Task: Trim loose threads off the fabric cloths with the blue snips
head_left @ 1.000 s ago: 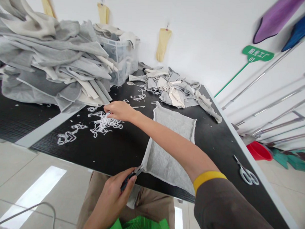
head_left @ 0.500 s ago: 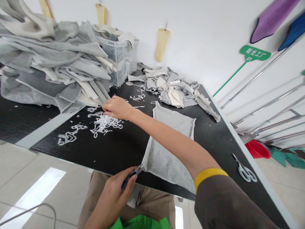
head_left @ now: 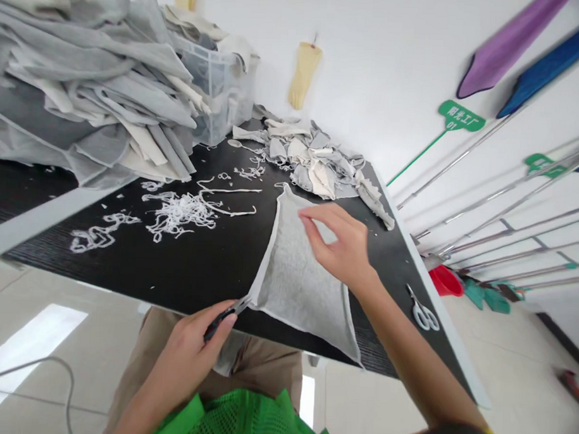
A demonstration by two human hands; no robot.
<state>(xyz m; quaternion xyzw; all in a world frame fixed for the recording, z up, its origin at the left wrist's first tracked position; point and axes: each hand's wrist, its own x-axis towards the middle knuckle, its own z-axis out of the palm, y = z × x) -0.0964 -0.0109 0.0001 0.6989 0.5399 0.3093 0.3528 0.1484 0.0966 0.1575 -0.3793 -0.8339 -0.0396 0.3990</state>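
My left hand is closed around dark-handled thread snips. Their metal tip touches the near left corner of a grey cloth, which lies flat along the table's front edge. Above the cloth's right half hovers my right hand, thumb and forefinger brought together in a pinch with nothing visible between them. To the left of the cloth is a heap of white thread scraps, with a few long strands trailing from it.
A big stack of grey cloths and a clear plastic bin stand at the left. Crumpled cloths form a pile at the back. White-handled scissors lie near the right edge. Poles and a red dustpan are beyond the table.
My right hand has moved from the thread heap rightward over the cloth. Long strands now show at the heap. The snips stay at the cloth's corner; the view has shifted right.
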